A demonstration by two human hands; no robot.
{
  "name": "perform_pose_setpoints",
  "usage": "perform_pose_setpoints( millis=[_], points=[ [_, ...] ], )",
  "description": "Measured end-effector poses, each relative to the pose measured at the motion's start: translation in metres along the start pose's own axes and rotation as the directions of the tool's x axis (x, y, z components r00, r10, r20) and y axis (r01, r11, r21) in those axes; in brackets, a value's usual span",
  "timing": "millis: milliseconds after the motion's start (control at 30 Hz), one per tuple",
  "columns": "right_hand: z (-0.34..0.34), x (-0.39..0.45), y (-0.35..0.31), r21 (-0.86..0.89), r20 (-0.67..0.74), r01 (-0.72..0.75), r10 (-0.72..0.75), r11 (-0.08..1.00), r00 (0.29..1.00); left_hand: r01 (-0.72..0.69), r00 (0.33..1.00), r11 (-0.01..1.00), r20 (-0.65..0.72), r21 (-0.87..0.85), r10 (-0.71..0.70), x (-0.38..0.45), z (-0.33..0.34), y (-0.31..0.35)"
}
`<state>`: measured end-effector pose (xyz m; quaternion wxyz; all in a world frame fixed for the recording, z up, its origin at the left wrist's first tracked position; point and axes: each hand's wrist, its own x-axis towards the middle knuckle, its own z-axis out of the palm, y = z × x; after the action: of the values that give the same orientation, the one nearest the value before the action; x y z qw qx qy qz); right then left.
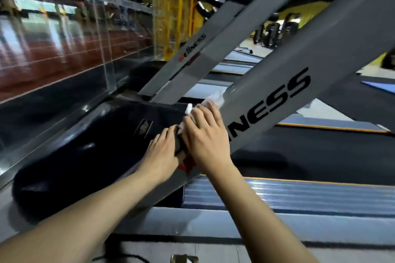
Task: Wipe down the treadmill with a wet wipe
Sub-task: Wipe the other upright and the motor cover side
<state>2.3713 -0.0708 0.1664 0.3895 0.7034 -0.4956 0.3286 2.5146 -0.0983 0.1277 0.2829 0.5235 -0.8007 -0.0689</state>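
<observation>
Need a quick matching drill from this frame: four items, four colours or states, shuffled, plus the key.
Column 1:
1. wet wipe
2. near upright
3. motor cover
4. left hand

Column 2:
A. glossy black
B. grey with black lettering
C. white, crumpled under the right hand
D. resting on the upright's lower edge

Pairs: 1-C, 2-B, 3-A, 4-D

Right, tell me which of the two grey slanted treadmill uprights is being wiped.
The nearer grey upright with large black lettering: the right hand presses the white wet wipe against it. The farther upright goes untouched.
</observation>
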Motion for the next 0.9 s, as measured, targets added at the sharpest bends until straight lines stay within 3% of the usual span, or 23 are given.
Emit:
perform_pose_setpoints(
  millis=[67, 133, 200, 267, 400, 500, 600, 733, 800, 900],
  points=[
    [-0.008, 0.01, 0.021, -0.004, -0.104, -0.021, 0.02, 1.0, 0.994, -0.056, 0.998, 0.998, -0.031, -0.022, 0.055, -0.001, -0.001, -0.005],
    [-0.02, 0.029, 0.051, -0.033, -0.273, -0.191, 0.175, 0.981, 0.946, -0.171, 0.982, 0.985, -0.077, -0.003, 0.17, 0.003, 0.0, -0.012],
    [-0.031, 0.051, 0.076, 0.004, -0.416, -0.406, 0.371, 0.914, 0.83, -0.28, 0.957, 0.959, -0.066, 0.05, 0.283, 0.013, 0.001, -0.024],
    [-0.032, 0.065, 0.082, 0.115, -0.476, -0.543, 0.526, 0.832, 0.705, -0.409, 0.91, 0.91, -0.047, 0.063, 0.412, 0.026, 0.003, -0.041],
    [-0.004, 0.052, 0.039, 0.315, -0.442, -0.663, 0.723, 0.679, 0.53, -0.564, 0.825, 0.825, -0.07, -0.041, 0.561, 0.042, 0.017, -0.055],
    [0.027, 0.022, -0.038, 0.458, -0.324, -0.726, 0.857, 0.513, 0.401, -0.601, 0.799, 0.785, -0.089, -0.152, 0.594, 0.042, 0.023, -0.06],
    [0.04, 0.022, -0.085, 0.532, -0.231, -0.742, 0.913, 0.409, 0.337, -0.653, 0.757, 0.734, -0.135, -0.189, 0.639, 0.046, 0.027, -0.066],
    [-0.007, 0.075, 0.005, 0.534, -0.269, -0.8, 0.952, 0.274, 0.147, -0.656, 0.754, 0.721, -0.148, -0.224, 0.64, 0.045, 0.025, -0.064],
    [-0.036, 0.093, 0.042, 0.501, -0.231, -0.84, 0.968, 0.207, 0.1, -0.643, 0.759, 0.718, -0.098, -0.267, 0.643, 0.039, 0.025, -0.069],
    [-0.035, 0.087, 0.034, 0.563, -0.184, -0.81, 0.981, 0.162, 0.068, -0.665, 0.741, 0.69, -0.142, -0.285, 0.656, 0.033, 0.025, -0.08]
  ],
)
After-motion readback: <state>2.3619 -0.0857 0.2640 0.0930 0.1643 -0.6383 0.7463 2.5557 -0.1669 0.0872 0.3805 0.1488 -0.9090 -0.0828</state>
